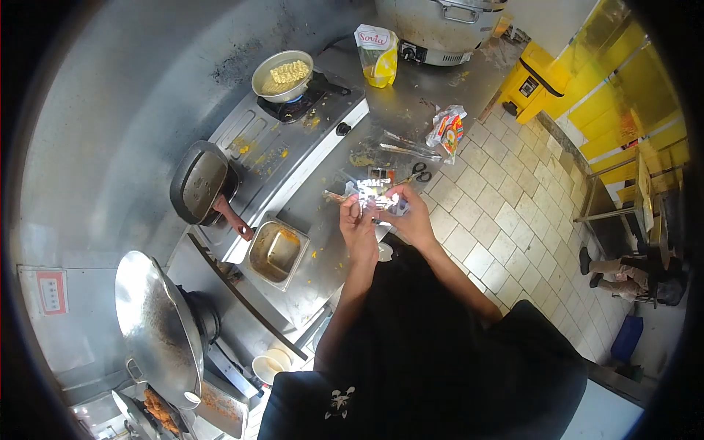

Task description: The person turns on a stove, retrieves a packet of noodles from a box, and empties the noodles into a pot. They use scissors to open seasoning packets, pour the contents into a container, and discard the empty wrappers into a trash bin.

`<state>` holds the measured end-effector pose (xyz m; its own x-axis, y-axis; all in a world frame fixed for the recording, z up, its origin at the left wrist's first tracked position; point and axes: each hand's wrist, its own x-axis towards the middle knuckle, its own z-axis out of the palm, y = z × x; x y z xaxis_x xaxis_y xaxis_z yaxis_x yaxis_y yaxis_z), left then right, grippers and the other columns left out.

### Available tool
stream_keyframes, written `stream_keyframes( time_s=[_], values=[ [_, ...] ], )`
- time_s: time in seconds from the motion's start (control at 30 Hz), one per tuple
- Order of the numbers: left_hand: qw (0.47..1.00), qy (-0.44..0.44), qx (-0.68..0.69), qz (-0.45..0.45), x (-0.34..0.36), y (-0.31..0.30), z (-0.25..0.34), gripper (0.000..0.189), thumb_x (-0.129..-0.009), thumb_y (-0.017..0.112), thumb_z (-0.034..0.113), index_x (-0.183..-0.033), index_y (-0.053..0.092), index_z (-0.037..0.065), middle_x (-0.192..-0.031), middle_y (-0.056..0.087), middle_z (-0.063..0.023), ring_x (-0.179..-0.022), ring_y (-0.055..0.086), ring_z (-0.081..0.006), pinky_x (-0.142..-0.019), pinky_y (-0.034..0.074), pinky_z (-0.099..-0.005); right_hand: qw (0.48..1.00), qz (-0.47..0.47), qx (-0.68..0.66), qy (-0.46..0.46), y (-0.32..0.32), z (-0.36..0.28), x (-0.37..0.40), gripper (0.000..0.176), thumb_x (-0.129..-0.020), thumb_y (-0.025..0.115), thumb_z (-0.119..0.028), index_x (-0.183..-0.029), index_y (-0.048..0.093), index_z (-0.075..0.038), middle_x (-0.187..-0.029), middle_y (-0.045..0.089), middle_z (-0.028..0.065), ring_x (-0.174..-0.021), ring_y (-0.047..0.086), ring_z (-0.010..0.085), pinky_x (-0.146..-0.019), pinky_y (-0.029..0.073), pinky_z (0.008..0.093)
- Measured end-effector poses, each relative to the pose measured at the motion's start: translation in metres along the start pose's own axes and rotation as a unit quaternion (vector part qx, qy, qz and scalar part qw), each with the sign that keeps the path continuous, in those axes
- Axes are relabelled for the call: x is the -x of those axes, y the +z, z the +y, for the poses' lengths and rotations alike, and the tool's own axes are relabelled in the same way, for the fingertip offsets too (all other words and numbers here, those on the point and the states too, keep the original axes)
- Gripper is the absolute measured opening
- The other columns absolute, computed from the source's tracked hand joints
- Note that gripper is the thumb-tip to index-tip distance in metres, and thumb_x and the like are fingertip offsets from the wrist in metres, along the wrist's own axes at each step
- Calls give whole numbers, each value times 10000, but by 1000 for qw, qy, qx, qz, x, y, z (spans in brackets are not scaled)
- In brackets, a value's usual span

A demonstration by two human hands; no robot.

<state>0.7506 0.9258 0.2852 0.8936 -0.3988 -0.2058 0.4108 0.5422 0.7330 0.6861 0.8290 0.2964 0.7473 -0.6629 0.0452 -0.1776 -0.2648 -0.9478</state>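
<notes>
I hold a small shiny packet [375, 196] pinched between the fingers of my left hand [358, 224] and right hand [412, 218], over the front edge of the steel counter [416, 99]; glare hides its details. Black-handled scissors [419, 173] lie just beside it near that edge, a crumpled wrapper [447, 130] farther along. Near the stove's [253, 143] far end, a pan [258, 82] holds noodles [290, 72].
</notes>
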Motion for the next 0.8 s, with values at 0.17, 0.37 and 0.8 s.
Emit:
stream_keyframes(
  time_s=[0.17, 0.37, 0.8],
  values=[
    [999, -21, -16, 40, -7, -12, -4, 189, -921, 628, 48, -1102, 576, 32, -991, 650, -37, -862, 613, -103, -686, 499, -230, 980, -2, 94, -178, -23, -25, -3, 334, -736, 684, -19, -1050, 682, -135, -1208, 558, 126, -1163, 486, 333, -971, 401, 434],
    [994, -110, -2, 1, -7, -15, 1, 224, -913, 632, 74, -1128, 595, 23, -1025, 627, -82, -924, 619, -185, -765, 540, -337, 881, -127, 210, -404, -65, -39, -28, 374, -662, 685, -34, -1011, 732, -160, -1279, 562, 50, -1266, 439, 289, -1021, 369, 446],
    [922, 130, -365, -12, -2, -2, 0, 448, -1022, 457, 339, -1082, 594, -83, -1019, 632, -173, -875, 580, -218, -764, 472, -364, 980, -129, 1, -150, -18, -11, -23, 139, -897, 597, -146, -898, 585, -8, -775, 605, 131, -779, 620, 276, -809, 417, 428]
  ],
)
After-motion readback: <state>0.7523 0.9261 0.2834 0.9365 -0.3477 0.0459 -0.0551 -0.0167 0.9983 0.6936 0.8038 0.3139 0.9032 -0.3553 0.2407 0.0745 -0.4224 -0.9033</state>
